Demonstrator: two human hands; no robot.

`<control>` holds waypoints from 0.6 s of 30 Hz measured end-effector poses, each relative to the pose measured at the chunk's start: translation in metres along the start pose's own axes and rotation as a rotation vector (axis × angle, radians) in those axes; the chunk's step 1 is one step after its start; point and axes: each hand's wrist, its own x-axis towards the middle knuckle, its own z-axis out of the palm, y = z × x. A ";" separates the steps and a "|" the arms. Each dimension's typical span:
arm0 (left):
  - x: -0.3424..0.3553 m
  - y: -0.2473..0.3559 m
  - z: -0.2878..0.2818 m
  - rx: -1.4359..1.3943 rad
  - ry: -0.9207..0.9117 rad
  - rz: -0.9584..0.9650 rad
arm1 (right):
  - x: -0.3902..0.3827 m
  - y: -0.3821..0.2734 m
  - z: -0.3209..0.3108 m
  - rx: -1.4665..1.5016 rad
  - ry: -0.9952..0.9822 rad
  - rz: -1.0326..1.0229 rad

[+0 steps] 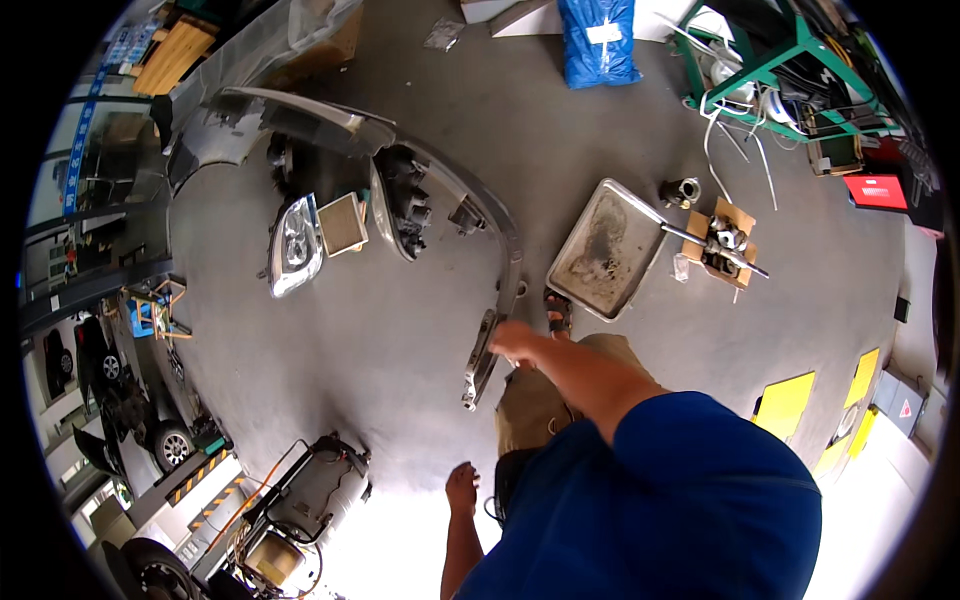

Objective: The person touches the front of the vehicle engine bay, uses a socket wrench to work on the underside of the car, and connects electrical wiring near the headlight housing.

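Note:
My right hand [515, 341], slightly blurred, closes at the edge of a long curved grey car bumper beam [512, 245], near its end. A perforated metal bracket [478, 355] sits at that end, beside my fingers. From there the beam arcs away to the far left, where it meets a dark and translucent curved car body panel [215, 140]. My left hand [462, 487] hangs lower down beside my hip, fingers loosely bent and apart, with nothing visible in it.
Two car headlights [297, 248] [385, 205] and a square filter [343, 223] lie on the floor inside the beam's curve. Right of my foot are a dirty metal tray [590, 280] and an open cardboard box [735, 215] of metal parts. A green-framed rack [790, 60] stands far right; a wheeled machine [315, 495], lower left.

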 end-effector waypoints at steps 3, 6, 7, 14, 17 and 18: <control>0.056 0.017 0.029 0.194 -0.030 0.222 | -0.051 0.067 -0.077 0.093 0.208 0.492; 0.075 0.092 0.078 0.339 -0.061 0.415 | -0.112 0.142 -0.120 0.500 0.644 0.703; 0.105 0.088 0.084 0.285 -0.037 0.413 | -0.139 0.135 -0.154 0.576 0.648 0.673; 0.141 0.249 0.155 0.145 -0.184 0.431 | -0.341 0.267 -0.167 -0.015 0.514 0.354; 0.144 0.316 0.171 0.034 -0.157 0.431 | -0.325 0.205 -0.244 1.000 0.539 1.122; 0.149 0.330 0.173 0.034 -0.167 0.423 | -0.312 0.210 -0.262 0.987 0.550 1.090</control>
